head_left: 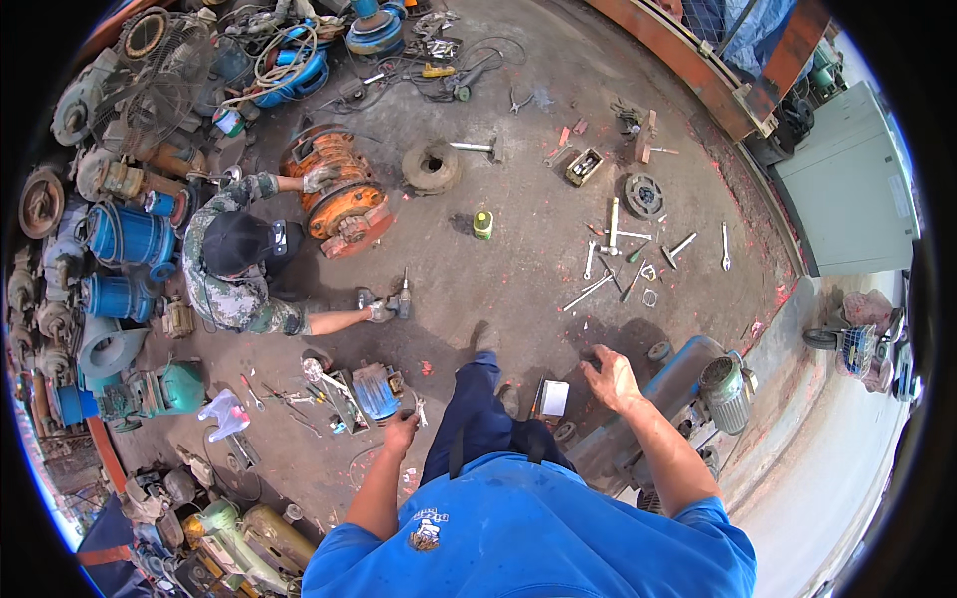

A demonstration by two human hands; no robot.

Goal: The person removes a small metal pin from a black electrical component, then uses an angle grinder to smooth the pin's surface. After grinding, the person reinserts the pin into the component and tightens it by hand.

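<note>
My left hand (401, 433) hangs at my left side with its fingers curled in; anything inside them is hidden. Close to it are a blue ribbed block (376, 391) and a narrow tool tray (344, 399). My right hand (610, 379) is held out to the right, fingers apart and holding nothing. Below and beside it lies a long grey cylindrical tank (648, 399) with a grey-green motor (726, 396). A white pad (554, 398) rests on the floor between my foot and the right hand.
At left a crouching person (234, 259) keeps one gloved hand on an orange machine part (334, 189) and the other on a power drill (401, 302). Ahead stand a green-yellow can (483, 224) and a hammer (611, 234) among wrenches. Motors (125, 239) crowd the left.
</note>
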